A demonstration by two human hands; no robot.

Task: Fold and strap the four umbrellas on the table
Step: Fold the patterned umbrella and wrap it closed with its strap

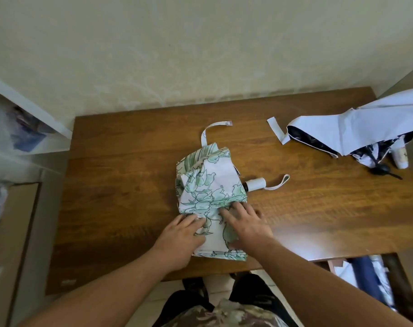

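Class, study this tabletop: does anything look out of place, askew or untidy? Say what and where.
The white umbrella at the table's far right corner sprawls unfolded, hanging past the edge, its strap loose. The green floral umbrella under the left hand and right hand is rumpled, its strap unfastened.

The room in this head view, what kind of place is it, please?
Probably a room in a home. A wooden table stands against a pale patterned wall, with a white shelf at the left, and both hands press on a floral umbrella.
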